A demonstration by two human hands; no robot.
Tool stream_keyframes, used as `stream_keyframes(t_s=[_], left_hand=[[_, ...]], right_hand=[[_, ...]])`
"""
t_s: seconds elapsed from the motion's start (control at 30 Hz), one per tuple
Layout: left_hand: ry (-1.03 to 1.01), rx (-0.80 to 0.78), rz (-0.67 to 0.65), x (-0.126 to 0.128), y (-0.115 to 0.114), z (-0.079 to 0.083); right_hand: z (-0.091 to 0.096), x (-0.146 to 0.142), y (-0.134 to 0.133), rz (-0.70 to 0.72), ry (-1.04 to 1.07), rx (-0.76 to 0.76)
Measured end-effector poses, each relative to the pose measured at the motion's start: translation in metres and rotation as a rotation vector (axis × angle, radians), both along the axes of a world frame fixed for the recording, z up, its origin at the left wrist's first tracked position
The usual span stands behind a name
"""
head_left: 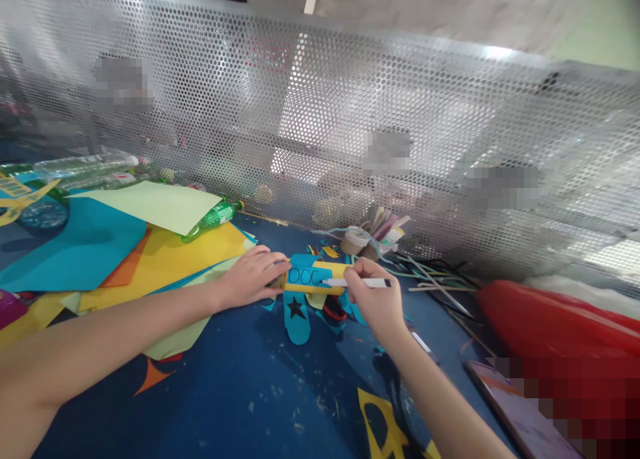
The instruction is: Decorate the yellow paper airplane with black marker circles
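A toy plane with a yellow tube body and blue paper pieces lies in the middle of the blue table. Its blue wing bears a black star and points toward me. Black rounded outlines run along the blue paper on the body. My left hand grips the plane's left end between thumb and fingers. In my right hand is a white marker with a black end, its tip at the blue paper beside the outlines. The right fingers also rest against the tube's right end.
Coloured paper sheets and a green bottle lie at left, with clear bottles behind. Tape rolls stand near the perforated metal barrier. A yellow paper offcut, a phone-like device and red material are at right.
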State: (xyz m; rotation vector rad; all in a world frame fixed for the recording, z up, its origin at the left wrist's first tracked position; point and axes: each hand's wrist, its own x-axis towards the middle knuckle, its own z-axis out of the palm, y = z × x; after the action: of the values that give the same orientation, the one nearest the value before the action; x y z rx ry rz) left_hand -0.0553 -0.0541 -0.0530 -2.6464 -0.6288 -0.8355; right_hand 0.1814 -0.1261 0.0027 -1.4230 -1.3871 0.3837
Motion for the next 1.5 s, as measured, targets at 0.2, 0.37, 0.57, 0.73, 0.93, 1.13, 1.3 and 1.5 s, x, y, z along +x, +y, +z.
stream_keyframes(t_s=[0.2,0.37,0.57,0.73,0.93,1.13,1.3,1.5], left_hand=[[-0.013,0.006,-0.005,0.0003,0.0,-0.0008],[-0.008,0.029,-0.007,0.0002,0.0005,-0.0009],[-0.003,0.017,-0.006,-0.0001,0.0004,-0.0002],[-0.008,-0.013,-0.004,-0.0003,0.0001,-0.0003],[-0.014,-0.001,-0.012,-0.0008,-0.0003,0.0001],[-0.016,0.022,-0.005,-0.0002,0.0006,-0.0008],[-0.01,0.023,-0.003,0.0005,0.0003,0.0],[-0.024,0.027,-0.007,0.0012,0.0003,0.0004]], right_hand=[[0.0013,-0.0002,-0.0006,-0.02,-0.001,0.03],[-0.002,-0.0005,0.0009,0.011,-0.007,0.039],[0.0018,0.0003,-0.0003,-0.014,0.008,0.066],[0.0058,0.0027,-0.0019,-0.112,0.034,0.091],[0.0055,0.003,-0.0011,-0.118,0.015,0.076],[0.0019,0.0057,0.0017,-0.113,0.025,0.063],[-0.0017,0.0072,0.003,-0.1,-0.028,0.076],[-0.002,0.0036,0.0019,-0.021,-0.007,0.064]])
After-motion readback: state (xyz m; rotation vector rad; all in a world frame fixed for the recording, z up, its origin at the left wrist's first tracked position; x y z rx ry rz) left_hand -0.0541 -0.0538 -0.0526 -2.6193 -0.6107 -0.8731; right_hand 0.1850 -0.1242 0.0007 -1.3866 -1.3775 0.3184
